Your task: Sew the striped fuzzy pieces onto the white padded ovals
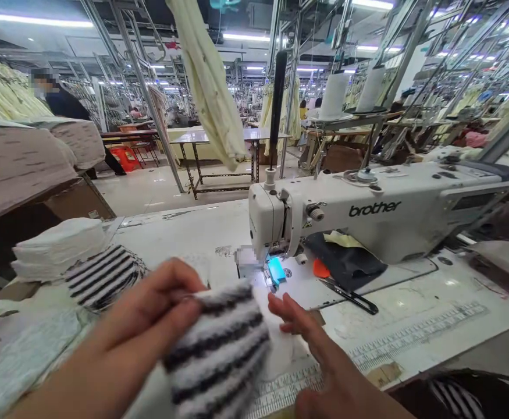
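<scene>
My left hand [145,320] pinches a black-and-white striped knit piece [219,349], holding it just in front of the needle area [271,273] of a white Brother sewing machine [367,215]. My right hand [310,343] lies beside the piece with fingers stretched out flat on white fabric [280,349] on the table, pointing toward the lit presser foot. It grips nothing that I can see.
A stack of white and striped cut pieces [84,259] sits at the left. Black scissors [350,297], dark cloth and an orange scrap lie under the machine arm. A tape measure strip [411,334] runs along the table edge. A person stands far back left.
</scene>
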`<action>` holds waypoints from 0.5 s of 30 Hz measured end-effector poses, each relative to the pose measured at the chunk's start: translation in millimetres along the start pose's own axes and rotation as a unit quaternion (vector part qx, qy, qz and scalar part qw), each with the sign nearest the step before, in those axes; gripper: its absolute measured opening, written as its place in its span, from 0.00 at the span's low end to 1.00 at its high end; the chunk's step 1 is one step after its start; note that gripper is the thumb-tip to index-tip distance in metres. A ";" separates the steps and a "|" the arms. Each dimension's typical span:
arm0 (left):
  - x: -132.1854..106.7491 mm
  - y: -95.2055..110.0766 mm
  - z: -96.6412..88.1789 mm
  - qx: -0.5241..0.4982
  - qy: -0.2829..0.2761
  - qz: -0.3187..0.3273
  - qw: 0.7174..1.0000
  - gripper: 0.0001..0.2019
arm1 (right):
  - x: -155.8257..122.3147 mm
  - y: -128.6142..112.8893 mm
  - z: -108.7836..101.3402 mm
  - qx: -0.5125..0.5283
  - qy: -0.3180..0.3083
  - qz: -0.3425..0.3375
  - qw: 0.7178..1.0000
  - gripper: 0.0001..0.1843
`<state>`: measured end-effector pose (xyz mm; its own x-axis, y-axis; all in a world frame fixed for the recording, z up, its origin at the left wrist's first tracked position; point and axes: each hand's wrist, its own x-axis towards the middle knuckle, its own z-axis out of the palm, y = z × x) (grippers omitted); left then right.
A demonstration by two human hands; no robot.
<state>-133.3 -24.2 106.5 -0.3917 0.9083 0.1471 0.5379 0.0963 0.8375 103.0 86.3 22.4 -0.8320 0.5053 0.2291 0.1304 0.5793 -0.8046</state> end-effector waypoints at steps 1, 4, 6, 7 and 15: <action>5.5 -1.3 17.6 -0.075 -0.069 -0.030 0.994 0.10 | -1.0 0.4 1.6 0.044 -0.004 0.007 0.999 0.48; 24.0 -22.1 58.8 -0.121 -0.109 -0.075 0.984 0.09 | -0.8 5.6 4.2 0.099 -0.017 0.003 0.995 0.42; 32.5 -40.3 75.0 -0.066 -0.099 -0.076 0.990 0.08 | 2.5 10.9 3.0 0.063 -0.024 -0.011 0.998 0.31; 35.0 -47.5 80.2 -0.025 -0.096 -0.073 0.992 0.08 | 5.1 13.9 2.1 0.035 -0.024 -0.029 0.999 0.27; 42.1 -48.0 92.2 0.203 -0.075 0.005 0.976 0.05 | 26.7 32.2 1.1 -0.214 0.024 -0.171 0.961 0.13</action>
<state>-106.8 47.0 23.9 -0.2885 0.9562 0.0496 0.8045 0.2140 0.5541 84.4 117.8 2.0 -0.8417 0.2602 0.4732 0.0717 0.9223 -0.3797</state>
